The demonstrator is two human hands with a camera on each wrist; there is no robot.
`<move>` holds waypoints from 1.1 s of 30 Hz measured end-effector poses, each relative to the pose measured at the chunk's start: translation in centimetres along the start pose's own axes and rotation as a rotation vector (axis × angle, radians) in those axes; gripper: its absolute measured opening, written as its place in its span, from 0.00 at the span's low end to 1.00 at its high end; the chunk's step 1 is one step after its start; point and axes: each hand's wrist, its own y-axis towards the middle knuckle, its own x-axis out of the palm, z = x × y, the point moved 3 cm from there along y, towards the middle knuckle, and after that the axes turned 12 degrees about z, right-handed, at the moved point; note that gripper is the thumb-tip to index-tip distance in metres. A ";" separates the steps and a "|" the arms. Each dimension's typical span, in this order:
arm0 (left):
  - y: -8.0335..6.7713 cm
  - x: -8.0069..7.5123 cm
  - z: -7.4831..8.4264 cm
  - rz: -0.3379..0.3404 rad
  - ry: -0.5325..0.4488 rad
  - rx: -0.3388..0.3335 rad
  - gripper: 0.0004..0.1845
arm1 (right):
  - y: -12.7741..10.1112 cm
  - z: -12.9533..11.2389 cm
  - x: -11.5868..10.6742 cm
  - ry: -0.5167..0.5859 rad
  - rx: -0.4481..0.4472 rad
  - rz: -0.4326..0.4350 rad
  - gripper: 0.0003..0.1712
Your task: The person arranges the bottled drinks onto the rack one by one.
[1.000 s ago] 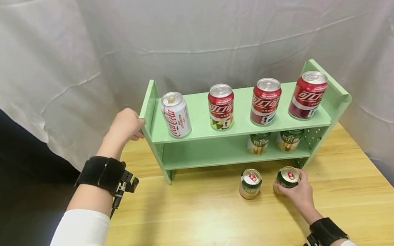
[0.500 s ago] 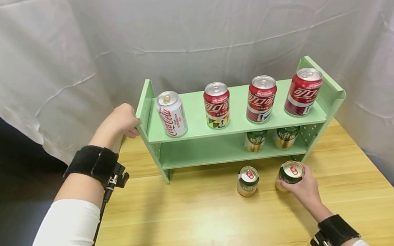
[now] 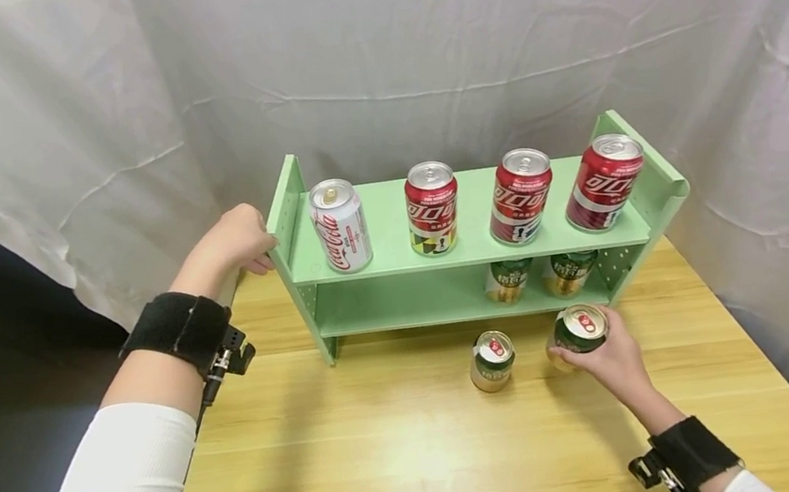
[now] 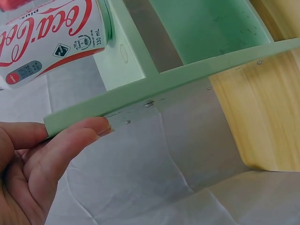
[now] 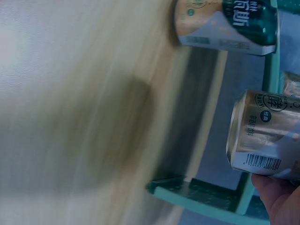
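My right hand (image 3: 610,357) grips a green and gold can (image 3: 578,335) just in front of the green shelf unit (image 3: 474,247); the can (image 5: 266,136) appears raised off the wooden table (image 3: 407,446), tilted. A second green can (image 3: 491,360) stands on the table to its left. My left hand (image 3: 236,239) holds the shelf's left side panel (image 4: 140,96), fingers on its outer face. On the top shelf stand a white Coca-Cola can (image 3: 340,225) and three red cans (image 3: 432,207). Two green cans (image 3: 509,279) stand on the lower shelf at the right.
A white cloth (image 3: 411,42) hangs behind and beside the table. The lower shelf's left half (image 3: 388,306) holds nothing. The table's right edge (image 3: 776,377) lies close to my right hand. Dark floor (image 3: 0,402) shows at the left.
My right hand has drawn the green can slightly up and toward the shelf's lower right. The left hand stays on the shelf's side panel.
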 end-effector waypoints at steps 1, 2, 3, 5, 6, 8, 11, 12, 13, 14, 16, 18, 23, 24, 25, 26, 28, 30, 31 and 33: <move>-0.1 -0.1 0.0 0.003 0.006 -0.005 0.07 | 0.1 -0.3 0.2 0.011 -0.006 -0.009 0.51; -0.2 -0.2 0.0 0.004 0.008 -0.006 0.06 | 0.2 -0.7 0.3 0.020 -0.010 -0.015 0.51; -0.3 -0.3 0.0 0.006 0.010 -0.008 0.07 | 0.2 -1.0 0.5 0.027 -0.011 -0.023 0.51; -0.4 -0.3 -0.1 0.007 0.017 -0.015 0.07 | 0.3 -1.7 0.8 0.043 -0.008 -0.043 0.52; -0.4 -0.3 -0.1 0.011 0.020 -0.013 0.07 | 0.3 -2.1 0.9 0.057 -0.001 -0.051 0.52; -0.4 -0.2 -0.1 0.018 0.021 -0.008 0.08 | 0.3 -2.9 1.2 0.072 0.008 -0.071 0.53; -0.1 0.0 -0.3 0.028 0.026 0.001 0.10 | 0.3 -4.2 1.7 0.100 0.001 -0.113 0.53; -0.1 0.1 -0.3 0.032 0.030 0.004 0.10 | 0.2 -4.6 2.0 0.110 -0.007 -0.129 0.52; -0.1 0.1 -0.3 0.036 0.031 0.006 0.09 | 0.2 -5.0 2.3 0.110 -0.022 -0.143 0.52; -0.1 0.1 -0.4 0.040 0.034 0.004 0.09 | 0.2 -5.4 2.6 0.109 -0.038 -0.154 0.52; -0.1 0.1 -0.3 0.049 0.038 0.005 0.08 | 0.3 -6.1 3.2 0.107 -0.069 -0.164 0.51; -0.3 0.1 -0.1 0.055 0.040 0.007 0.07 | 0.3 -6.7 3.7 0.102 -0.090 -0.172 0.50; -0.5 0.1 0.2 0.060 0.053 0.015 0.08 | 0.2 -8.1 5.0 0.135 -0.113 -0.209 0.50; -0.6 0.1 0.2 0.060 0.057 0.013 0.08 | 0.2 -8.4 5.2 0.149 -0.117 -0.219 0.50; -0.6 0.2 0.2 0.061 0.061 0.013 0.07 | 0.1 -8.6 5.5 0.156 -0.126 -0.226 0.50; -0.6 0.2 0.3 0.059 0.061 0.012 0.07 | 0.1 -8.9 5.7 0.162 -0.134 -0.231 0.50; -0.6 0.2 0.3 0.061 0.061 0.010 0.07 | 0.0 -9.3 6.2 0.182 -0.155 -0.241 0.51; -0.6 0.3 0.3 0.064 0.060 0.008 0.06 | 0.1 -9.8 6.6 0.197 -0.179 -0.249 0.51; -0.5 0.3 0.3 0.066 0.057 0.007 0.06 | 0.1 -10.0 6.9 0.202 -0.188 -0.254 0.51; -0.5 0.3 0.3 0.069 0.054 0.006 0.06 | 0.1 -10.4 7.4 0.221 -0.194 -0.271 0.50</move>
